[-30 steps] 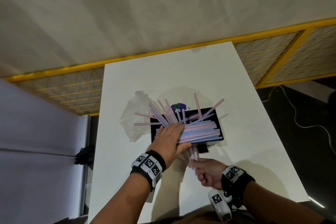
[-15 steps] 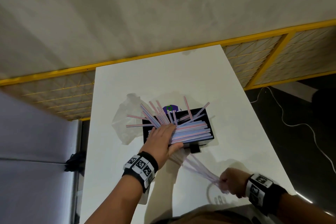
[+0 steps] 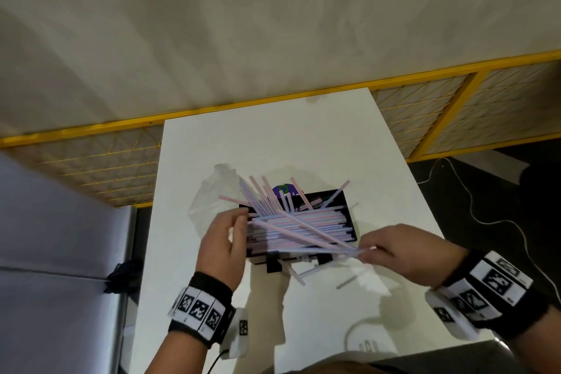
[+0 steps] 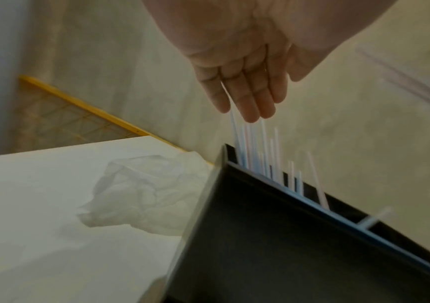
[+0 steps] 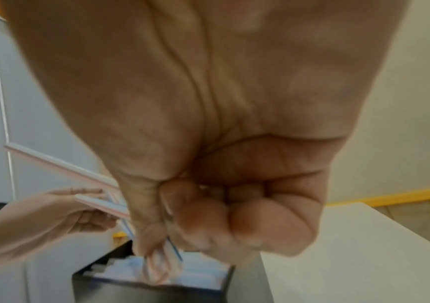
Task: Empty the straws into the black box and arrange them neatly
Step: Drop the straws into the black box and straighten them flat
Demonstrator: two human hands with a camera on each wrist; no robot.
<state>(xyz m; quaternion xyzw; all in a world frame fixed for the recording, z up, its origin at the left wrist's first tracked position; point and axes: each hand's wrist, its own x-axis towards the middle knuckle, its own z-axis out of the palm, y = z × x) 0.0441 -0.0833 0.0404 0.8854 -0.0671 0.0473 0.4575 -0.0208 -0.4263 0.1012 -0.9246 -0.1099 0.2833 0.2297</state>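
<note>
Pinching a few straws [image 3: 306, 232] by one end, the right hand [image 3: 403, 253] holds them slanted across the black box [image 3: 349, 215], its fingers curled tight round them at the box's near right corner. The left hand [image 3: 223, 244] stands at the box's left end with fingers straight and close together, fingertips against the straw ends. Most straws lie stacked lengthwise in the box; others stick up at angles. A crumpled clear bag [image 3: 212, 200] lies on the white table [image 3: 273, 136] just left of the box.
</note>
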